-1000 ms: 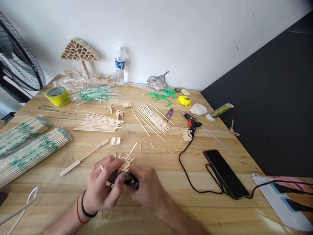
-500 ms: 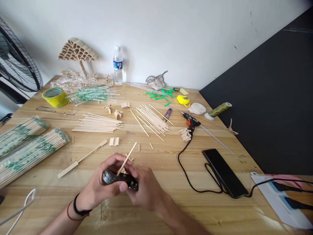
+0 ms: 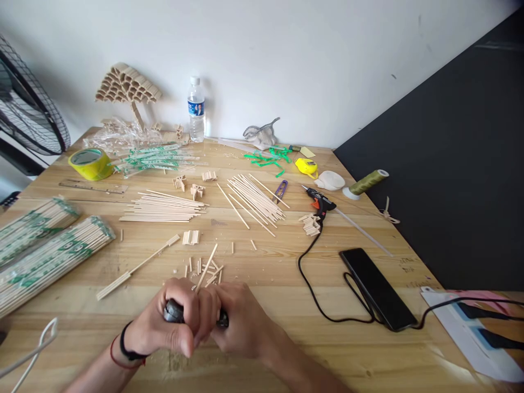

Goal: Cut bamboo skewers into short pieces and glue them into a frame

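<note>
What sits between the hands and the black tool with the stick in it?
Nothing visible: the left hand and right hand close directly on the black tool, with the wooden stick poking out between them.

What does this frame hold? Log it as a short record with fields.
Surface: wooden table
Left hand: closed round a black tool
Right hand: on the tool's other end
Stick: rises from between the hands, tilted right
Cut bits: scattered just beyond the hands
Loose sticks: piled mid-table
Packed sticks: left edge
Glue gun: right of centre, corded
Phone: right, lying flat
Tape: far left
Bottle: by the wall
</note>
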Motion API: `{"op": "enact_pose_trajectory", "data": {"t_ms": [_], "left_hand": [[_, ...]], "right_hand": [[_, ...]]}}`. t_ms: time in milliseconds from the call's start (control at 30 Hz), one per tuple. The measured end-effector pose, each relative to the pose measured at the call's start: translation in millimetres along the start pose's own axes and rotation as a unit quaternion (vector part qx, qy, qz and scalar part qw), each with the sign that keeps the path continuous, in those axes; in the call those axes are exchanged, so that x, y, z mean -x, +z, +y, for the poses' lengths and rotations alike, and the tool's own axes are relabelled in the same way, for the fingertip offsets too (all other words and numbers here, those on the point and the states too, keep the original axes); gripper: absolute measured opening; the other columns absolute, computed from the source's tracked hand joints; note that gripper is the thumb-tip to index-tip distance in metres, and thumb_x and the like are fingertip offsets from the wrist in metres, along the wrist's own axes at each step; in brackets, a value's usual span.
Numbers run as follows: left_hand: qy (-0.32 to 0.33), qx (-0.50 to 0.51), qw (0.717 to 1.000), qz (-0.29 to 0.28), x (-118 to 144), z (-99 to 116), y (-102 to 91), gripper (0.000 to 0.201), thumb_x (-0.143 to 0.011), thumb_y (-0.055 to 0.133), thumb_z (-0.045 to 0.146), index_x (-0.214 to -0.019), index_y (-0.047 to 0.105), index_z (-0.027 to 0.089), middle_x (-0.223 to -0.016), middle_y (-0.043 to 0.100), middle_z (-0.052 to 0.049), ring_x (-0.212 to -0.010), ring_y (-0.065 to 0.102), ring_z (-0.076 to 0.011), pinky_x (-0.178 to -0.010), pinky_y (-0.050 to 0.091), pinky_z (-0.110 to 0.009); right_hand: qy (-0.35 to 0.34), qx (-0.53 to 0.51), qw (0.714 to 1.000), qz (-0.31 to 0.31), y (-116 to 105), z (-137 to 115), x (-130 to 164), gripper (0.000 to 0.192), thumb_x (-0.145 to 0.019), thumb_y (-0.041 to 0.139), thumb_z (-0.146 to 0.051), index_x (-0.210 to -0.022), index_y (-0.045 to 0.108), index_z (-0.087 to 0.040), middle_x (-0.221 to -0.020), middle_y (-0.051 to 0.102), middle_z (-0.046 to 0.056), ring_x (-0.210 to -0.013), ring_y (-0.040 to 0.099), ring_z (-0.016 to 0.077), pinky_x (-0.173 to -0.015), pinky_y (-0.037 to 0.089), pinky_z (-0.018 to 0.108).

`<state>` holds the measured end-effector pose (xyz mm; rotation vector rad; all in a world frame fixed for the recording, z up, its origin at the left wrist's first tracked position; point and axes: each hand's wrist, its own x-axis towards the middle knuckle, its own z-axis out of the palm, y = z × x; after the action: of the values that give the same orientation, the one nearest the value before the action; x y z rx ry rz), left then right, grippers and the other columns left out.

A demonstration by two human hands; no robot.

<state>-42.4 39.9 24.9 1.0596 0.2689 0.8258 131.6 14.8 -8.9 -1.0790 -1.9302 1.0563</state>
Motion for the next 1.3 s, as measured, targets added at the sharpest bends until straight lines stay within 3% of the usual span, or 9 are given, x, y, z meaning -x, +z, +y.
{"op": "enact_pose_trajectory", "data": {"t_ms": [100,300,600,833,1100,1300], "left_hand": [[0.010,0.028,0.999,0.034,1,-4,4.5,0.055,-0.087,0.077,0.041,-0.055,0.040,0.018,-0.051,0.045,0.002,-0.052,0.042,-0.0123,-0.063,0.038,-0.035],[0.032,0.093,0.992,0.083,1,-11,6.8,0.052,-0.089,0.066,0.026,-0.051,0.033,0.016,-0.046,0.035,0.004,-0.050,0.035,-0.0109,-0.062,0.032,-0.034],[0.031,0.100,0.987,0.122,-4,-10,7.1,0.053,-0.085,0.062,0.025,-0.047,0.026,0.017,-0.041,0.028,0.003,-0.046,0.030,-0.0119,-0.060,0.031,-0.035],[-0.001,0.052,0.990,0.131,-3,-6,8.2,0.059,-0.082,0.066,0.033,-0.043,0.025,0.019,-0.039,0.027,0.002,-0.044,0.031,-0.0127,-0.055,0.030,-0.035],[0.034,0.080,0.989,0.124,0,-7,4.9,0.050,-0.087,0.061,0.027,-0.051,0.028,0.017,-0.043,0.029,0.003,-0.049,0.033,-0.0126,-0.061,0.031,-0.035],[0.024,0.057,0.988,0.143,0,-6,4.9,0.051,-0.086,0.063,0.029,-0.050,0.029,0.018,-0.042,0.030,0.003,-0.048,0.034,-0.0130,-0.061,0.032,-0.035]], "right_hand": [[-0.004,0.046,0.999,-0.006,1,1,0,0.012,-0.070,0.060,-0.022,-0.069,0.048,-0.024,-0.064,0.063,-0.002,-0.059,0.059,0.0158,-0.059,0.036,0.027],[0.024,0.106,0.994,-0.019,5,0,-1,0.011,-0.076,0.063,-0.022,-0.077,0.051,-0.024,-0.072,0.069,0.000,-0.066,0.065,0.0189,-0.062,0.038,0.027],[0.041,0.171,0.984,-0.022,8,1,0,0.011,-0.078,0.068,-0.023,-0.081,0.058,-0.023,-0.076,0.072,0.002,-0.072,0.069,0.0222,-0.064,0.041,0.029],[0.034,0.178,0.983,-0.027,7,-2,-1,0.012,-0.075,0.069,-0.020,-0.083,0.060,-0.023,-0.078,0.074,0.003,-0.073,0.070,0.0233,-0.066,0.043,0.030],[0.016,0.241,0.970,0.019,8,-3,2,0.009,-0.083,0.073,-0.027,-0.085,0.065,-0.022,-0.079,0.074,0.004,-0.070,0.070,0.0222,-0.063,0.041,0.031],[0.028,0.246,0.968,0.026,8,-4,3,0.011,-0.084,0.076,-0.024,-0.088,0.065,-0.021,-0.081,0.074,0.005,-0.072,0.070,0.0228,-0.062,0.041,0.032]]}}
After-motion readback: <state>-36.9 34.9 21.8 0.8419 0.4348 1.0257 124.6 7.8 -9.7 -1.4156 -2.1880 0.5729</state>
